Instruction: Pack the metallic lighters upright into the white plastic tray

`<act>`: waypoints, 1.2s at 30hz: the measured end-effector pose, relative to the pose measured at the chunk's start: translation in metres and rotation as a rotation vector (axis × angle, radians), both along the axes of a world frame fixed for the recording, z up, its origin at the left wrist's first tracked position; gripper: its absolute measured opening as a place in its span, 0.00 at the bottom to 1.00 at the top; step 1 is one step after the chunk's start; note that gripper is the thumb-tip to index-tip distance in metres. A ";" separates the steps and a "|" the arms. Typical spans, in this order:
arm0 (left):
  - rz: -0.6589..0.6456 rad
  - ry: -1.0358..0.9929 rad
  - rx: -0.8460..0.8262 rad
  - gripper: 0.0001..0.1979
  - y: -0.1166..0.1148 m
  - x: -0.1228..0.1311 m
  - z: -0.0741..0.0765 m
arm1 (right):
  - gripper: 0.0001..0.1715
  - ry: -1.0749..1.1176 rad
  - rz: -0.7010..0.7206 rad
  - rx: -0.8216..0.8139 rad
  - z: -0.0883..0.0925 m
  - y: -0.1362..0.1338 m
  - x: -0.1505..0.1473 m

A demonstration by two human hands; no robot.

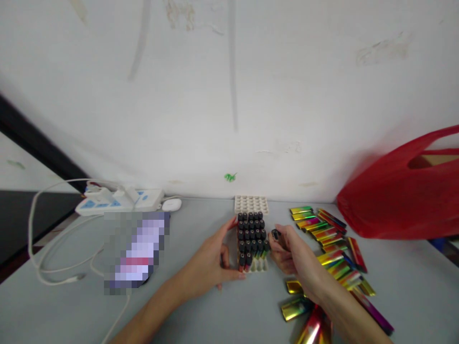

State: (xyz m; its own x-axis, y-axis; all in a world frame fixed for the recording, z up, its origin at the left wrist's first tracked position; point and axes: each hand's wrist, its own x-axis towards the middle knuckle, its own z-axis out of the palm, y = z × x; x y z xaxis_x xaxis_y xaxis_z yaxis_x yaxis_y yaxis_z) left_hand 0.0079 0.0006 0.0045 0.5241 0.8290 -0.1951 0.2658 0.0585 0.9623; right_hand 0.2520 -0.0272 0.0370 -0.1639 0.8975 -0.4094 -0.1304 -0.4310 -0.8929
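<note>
A white tray with round holes (251, 204) lies on the grey table, its nearer rows filled with several upright black-capped cylinders (251, 234). My left hand (211, 260) rests against the tray's left side, thumb and fingers curved around its edge. To the right of the tray, my right hand (290, 251) pinches one small black-capped piece (276, 234) just beside the filled rows. Shiny rainbow-coloured flat sticks (332, 243) lie in a row under and beyond my right forearm.
A red plastic bag (398, 196) with a box inside sits at the far right against the white wall. A white and blue power strip (118, 200) with plugs and looping white cables (46, 248) occupies the left. A blurred-out patch (136, 253) lies near it.
</note>
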 end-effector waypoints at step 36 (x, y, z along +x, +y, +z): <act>-0.002 0.077 0.192 0.61 0.001 0.004 0.009 | 0.36 -0.061 -0.073 0.394 0.009 0.000 0.005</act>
